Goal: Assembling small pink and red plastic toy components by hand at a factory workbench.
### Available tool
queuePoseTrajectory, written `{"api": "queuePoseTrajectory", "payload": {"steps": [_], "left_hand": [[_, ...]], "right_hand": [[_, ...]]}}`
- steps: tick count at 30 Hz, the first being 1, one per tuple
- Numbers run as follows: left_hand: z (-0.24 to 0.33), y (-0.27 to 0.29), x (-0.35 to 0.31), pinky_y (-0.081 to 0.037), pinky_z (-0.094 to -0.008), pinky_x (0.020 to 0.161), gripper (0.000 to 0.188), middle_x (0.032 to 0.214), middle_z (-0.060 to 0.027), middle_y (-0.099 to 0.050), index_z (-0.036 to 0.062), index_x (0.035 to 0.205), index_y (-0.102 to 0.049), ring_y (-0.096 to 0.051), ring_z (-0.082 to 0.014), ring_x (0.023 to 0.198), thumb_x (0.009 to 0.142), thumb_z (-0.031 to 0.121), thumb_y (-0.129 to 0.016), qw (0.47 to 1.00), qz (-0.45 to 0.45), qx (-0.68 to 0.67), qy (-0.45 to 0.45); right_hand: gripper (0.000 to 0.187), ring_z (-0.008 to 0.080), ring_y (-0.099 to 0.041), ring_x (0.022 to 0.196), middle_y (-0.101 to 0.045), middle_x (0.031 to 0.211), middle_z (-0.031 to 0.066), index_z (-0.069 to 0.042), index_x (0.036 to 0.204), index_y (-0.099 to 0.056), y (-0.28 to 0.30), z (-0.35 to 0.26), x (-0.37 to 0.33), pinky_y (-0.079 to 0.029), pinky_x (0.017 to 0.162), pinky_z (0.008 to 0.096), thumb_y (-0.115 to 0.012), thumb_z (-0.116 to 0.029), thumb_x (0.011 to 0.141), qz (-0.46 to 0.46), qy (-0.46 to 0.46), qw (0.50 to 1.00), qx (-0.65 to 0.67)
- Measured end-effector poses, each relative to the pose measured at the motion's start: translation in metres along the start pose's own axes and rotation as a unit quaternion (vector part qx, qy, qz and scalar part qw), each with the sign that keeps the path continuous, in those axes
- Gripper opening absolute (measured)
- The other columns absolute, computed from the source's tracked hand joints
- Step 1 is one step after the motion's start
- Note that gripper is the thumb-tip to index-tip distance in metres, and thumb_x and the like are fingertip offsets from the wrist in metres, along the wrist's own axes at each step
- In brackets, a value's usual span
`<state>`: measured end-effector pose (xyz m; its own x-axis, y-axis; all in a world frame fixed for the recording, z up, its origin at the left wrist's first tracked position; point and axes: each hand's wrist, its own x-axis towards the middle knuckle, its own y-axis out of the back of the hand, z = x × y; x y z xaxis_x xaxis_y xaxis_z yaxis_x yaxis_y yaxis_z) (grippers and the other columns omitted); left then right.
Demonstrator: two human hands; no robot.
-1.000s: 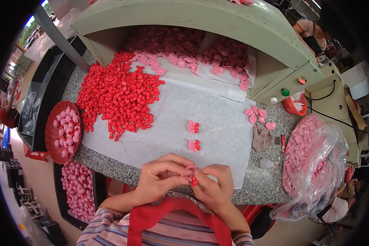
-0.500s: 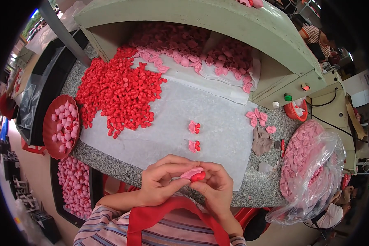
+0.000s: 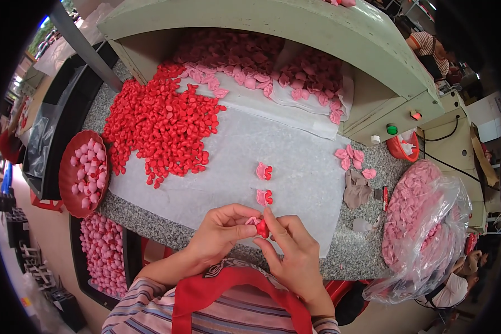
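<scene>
Close to the table's front edge, my left hand (image 3: 220,232) pinches a small pink soft-looking piece (image 3: 252,221) between thumb and fingers. Against its right side sits a glossy red rounded piece (image 3: 263,229), which the fingers of my right hand (image 3: 293,249) grip. The two pieces touch; fingertips partly cover both. Just beyond my hands, on white paper (image 3: 295,145), lie two pink-and-red joined pieces, a nearer one (image 3: 264,197) and a farther one (image 3: 264,171). A large heap of red pieces (image 3: 161,125) spreads over the paper's left side.
Pink pieces (image 3: 256,78) fill the opening of a pale green metal cabinet (image 3: 261,16) at the back. To the left stand a red bowl (image 3: 67,189) and a black crate (image 3: 129,245) of pink balls. At right are loose pink pieces (image 3: 349,157), grey cloth-like material (image 3: 357,189) and a plastic bag (image 3: 428,239).
My left hand has turned, and my right hand's fingers have opened out around the red piece. Both pieces have shifted slightly up and left, and the red one now sits more upright.
</scene>
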<state>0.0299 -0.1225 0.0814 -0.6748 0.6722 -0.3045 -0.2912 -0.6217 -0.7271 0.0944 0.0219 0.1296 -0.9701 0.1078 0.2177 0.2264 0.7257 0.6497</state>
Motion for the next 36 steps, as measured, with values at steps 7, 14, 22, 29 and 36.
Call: {"api": "queuePoseTrajectory", "payload": {"steps": [7, 14, 22, 29, 36], "left_hand": [[0.002, -0.005, 0.001, -0.049, -0.029, 0.077, 0.019, 0.092, -0.0133, -0.061, -0.0038, 0.099, -0.055, -0.06, -0.0171, 0.085, 0.08, -0.005, -0.055, 0.999, -0.003, 0.041, 0.0], [-0.008, -0.012, 0.0, -0.05, -0.0266, 0.073, 0.014, 0.088, -0.0103, -0.06, -0.0029, 0.093, -0.054, -0.059, -0.0151, 0.082, 0.079, -0.005, -0.055, 0.989, 0.02, 0.124, -0.074], [0.001, -0.002, 0.017, -0.049, -0.0249, 0.069, 0.022, 0.086, -0.0092, -0.061, -0.0005, 0.101, -0.054, -0.059, -0.013, 0.08, 0.079, 0.002, -0.06, 0.99, 0.0, 0.137, 0.046], [0.003, -0.004, 0.014, -0.049, -0.0272, 0.075, 0.032, 0.095, -0.0108, -0.061, -0.0002, 0.11, -0.054, -0.059, -0.0157, 0.086, 0.079, 0.002, -0.06, 0.996, 0.013, 0.017, 0.092], [0.013, -0.01, 0.006, -0.048, -0.0271, 0.081, 0.046, 0.106, -0.0131, -0.058, -0.0004, 0.121, -0.046, -0.056, -0.0179, 0.097, 0.077, -0.006, -0.058, 0.991, -0.072, 0.069, 0.091]], "right_hand": [[0.044, 0.0156, -0.059, 0.063, -0.055, 0.077, 0.0077, -0.003, 0.107, -0.058, -0.002, 0.006, -0.005, -0.05, 0.052, 0.0255, -0.07, -0.001, 0.065, 0.013, -0.009, 1.0, 0.005], [0.036, 0.0137, -0.058, 0.055, -0.058, 0.075, 0.0063, -0.003, 0.095, -0.061, -0.012, 0.006, -0.009, -0.048, 0.048, 0.0242, -0.074, -0.004, 0.062, 0.044, -0.045, 0.998, -0.024], [0.037, 0.0092, -0.058, 0.068, -0.056, 0.08, 0.0035, -0.005, 0.095, -0.062, 0.002, 0.032, 0.003, -0.047, 0.058, 0.0211, -0.075, -0.004, 0.06, -0.042, -0.105, 0.981, 0.156], [0.028, 0.0152, -0.059, 0.072, -0.058, 0.089, 0.01, 0.001, 0.097, -0.059, -0.01, 0.047, -0.007, -0.051, 0.063, 0.0267, -0.068, -0.002, 0.07, 0.033, -0.125, 0.905, 0.406], [0.029, 0.019, -0.058, 0.078, -0.058, 0.094, 0.0135, 0.003, 0.105, -0.051, -0.015, 0.065, -0.013, -0.05, 0.066, 0.0301, -0.051, -0.02, 0.087, 0.015, -0.253, 0.712, 0.655]]}}
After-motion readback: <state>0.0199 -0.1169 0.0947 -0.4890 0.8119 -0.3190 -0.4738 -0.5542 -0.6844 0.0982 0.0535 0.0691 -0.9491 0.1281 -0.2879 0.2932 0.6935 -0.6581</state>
